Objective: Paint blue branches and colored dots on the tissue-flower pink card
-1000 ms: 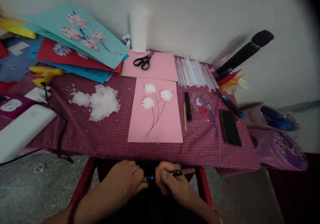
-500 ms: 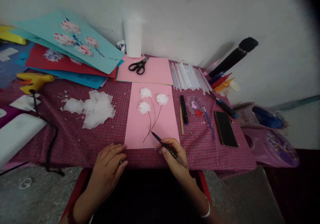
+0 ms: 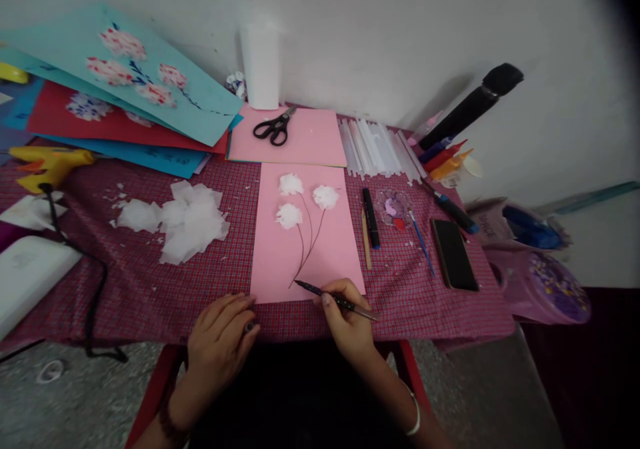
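1. In the left hand [image 3: 220, 332], a small dark object [image 3: 249, 327] between thumb and curled fingers; palm down at the near edge of the tabletop [image 3: 150, 302], fingertips by the lower-left corner of the pink sheet [image 3: 330, 262].
2. In the right hand [image 3: 349, 312], a slim black pen [image 3: 309, 288] in a writing grip, tip pointing left, just beside the lower end of the thin brown stems [image 3: 301, 263]; contact with the paper too fine to tell.
3. At far left, a yellow glue gun [image 3: 47, 163], below a turquoise sheet [image 3: 187, 69] with pink-and-white blossoms.
4. Next, a loose pile of white tissue pieces [image 3: 190, 225].
5. At centre, flat, the pink sheet with three white tufts [image 3: 326, 197] above the stems; behind, black scissors [image 3: 283, 121] on a pink pad [image 3: 315, 139].
6. Farther right, a wooden stick [image 3: 367, 239], black marker [image 3: 371, 219], clear dish [image 3: 404, 202], blue paintbrush [image 3: 423, 242] and dark phone [image 3: 454, 255].
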Tool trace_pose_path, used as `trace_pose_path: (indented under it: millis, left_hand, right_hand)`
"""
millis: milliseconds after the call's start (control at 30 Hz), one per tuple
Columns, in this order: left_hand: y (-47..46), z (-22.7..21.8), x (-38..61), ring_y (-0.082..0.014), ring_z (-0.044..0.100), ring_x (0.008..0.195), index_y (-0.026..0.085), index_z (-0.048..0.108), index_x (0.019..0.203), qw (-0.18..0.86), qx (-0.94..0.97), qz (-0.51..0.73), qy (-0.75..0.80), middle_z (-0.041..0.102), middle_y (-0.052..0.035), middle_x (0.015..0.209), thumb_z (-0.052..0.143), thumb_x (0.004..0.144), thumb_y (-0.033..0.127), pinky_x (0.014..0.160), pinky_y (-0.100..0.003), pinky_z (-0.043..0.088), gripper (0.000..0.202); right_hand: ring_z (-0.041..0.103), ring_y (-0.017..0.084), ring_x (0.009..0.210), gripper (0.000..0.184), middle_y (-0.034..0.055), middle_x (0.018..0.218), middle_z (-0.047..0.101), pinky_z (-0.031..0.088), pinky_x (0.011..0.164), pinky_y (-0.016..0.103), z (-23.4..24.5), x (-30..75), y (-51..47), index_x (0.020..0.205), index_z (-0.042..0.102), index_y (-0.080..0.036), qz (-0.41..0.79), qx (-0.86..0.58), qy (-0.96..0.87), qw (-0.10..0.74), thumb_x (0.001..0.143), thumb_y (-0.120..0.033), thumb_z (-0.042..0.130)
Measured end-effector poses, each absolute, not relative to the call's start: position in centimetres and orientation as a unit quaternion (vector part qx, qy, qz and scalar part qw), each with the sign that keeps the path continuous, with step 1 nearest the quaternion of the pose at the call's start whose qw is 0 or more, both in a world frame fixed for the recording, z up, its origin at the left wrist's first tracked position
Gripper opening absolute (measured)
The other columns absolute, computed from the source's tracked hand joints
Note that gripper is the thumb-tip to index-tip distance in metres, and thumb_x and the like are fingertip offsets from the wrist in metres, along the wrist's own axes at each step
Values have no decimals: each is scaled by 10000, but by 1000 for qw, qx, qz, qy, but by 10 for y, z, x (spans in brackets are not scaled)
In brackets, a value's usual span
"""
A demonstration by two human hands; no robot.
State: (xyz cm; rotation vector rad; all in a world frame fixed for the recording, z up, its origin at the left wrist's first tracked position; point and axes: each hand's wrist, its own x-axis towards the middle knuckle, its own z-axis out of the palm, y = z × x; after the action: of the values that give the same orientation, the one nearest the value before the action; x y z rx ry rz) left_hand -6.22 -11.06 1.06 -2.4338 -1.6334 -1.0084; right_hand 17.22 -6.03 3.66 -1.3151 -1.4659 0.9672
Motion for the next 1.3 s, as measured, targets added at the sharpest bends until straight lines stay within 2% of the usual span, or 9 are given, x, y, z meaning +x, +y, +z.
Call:
trace_pose_path:
  millis: [167,333,533,767,933,1033,1167,1300]
  left_hand:
    - [-110,10,-63,-264,639,1001,160,614,899,30,-786,-328,-523,730,-134,1009,596,884,123,886,-418,495,44]
    - [-112,8,-63,-264,648,1009,169,618,913,24,-783,-328,-529,731,-127,1028,608,875,127,891,-420,501,57]
    - [-114,6,-63,-268,649,1018,174,618,907,19,-779,-327,-534,732,-125,1036,614,872,132,897,-423,500,55]
    - [-112,8,-62,-260,662,998,176,626,903,19,-776,-334,-534,738,-118,1028,614,867,131,891,-407,502,58]
    - [-112,11,-61,-255,671,985,182,632,881,17,-771,-335,-541,748,-105,1011,610,870,145,888,-393,499,45]
    - [-113,10,-61,-250,672,996,187,638,890,11,-769,-333,-546,748,-96,1025,611,868,150,897,-390,501,51]
    - [-114,8,-62,-255,670,1007,188,637,901,8,-771,-331,-544,745,-99,1031,624,856,143,890,-396,507,65]
    - [-114,7,-62,-247,676,1004,203,643,896,1,-765,-332,-552,750,-83,1037,616,860,160,895,-391,507,62]
  right_hand:
    - [596,160,630,87,-4,683,612,468,564,274,34,176,-61,802,603,-225,381,-522,-632,428,846,-158,571]
    - [590,151,594,86,-14,692,583,457,542,268,33,180,-62,805,591,-228,427,-506,-601,448,868,-177,562]
    - [626,190,737,79,16,787,635,489,664,323,31,178,-61,900,633,-239,393,-534,-618,423,873,-180,587]
    - [570,187,727,107,-21,682,616,458,752,362,42,178,-57,843,615,-253,384,-416,-706,425,829,-148,601]
    - [584,184,741,109,-1,761,611,461,671,324,39,178,-59,876,620,-249,391,-481,-643,450,859,-148,582]
    - [576,188,739,104,1,753,615,459,698,346,39,175,-58,871,627,-243,356,-487,-667,437,846,-147,592]
    - [574,187,714,109,-21,684,605,460,777,393,45,175,-55,834,615,-246,373,-412,-725,408,811,-140,603]
    - [574,195,734,99,-3,718,601,464,727,371,45,175,-56,842,606,-244,372,-451,-687,431,839,-148,583]
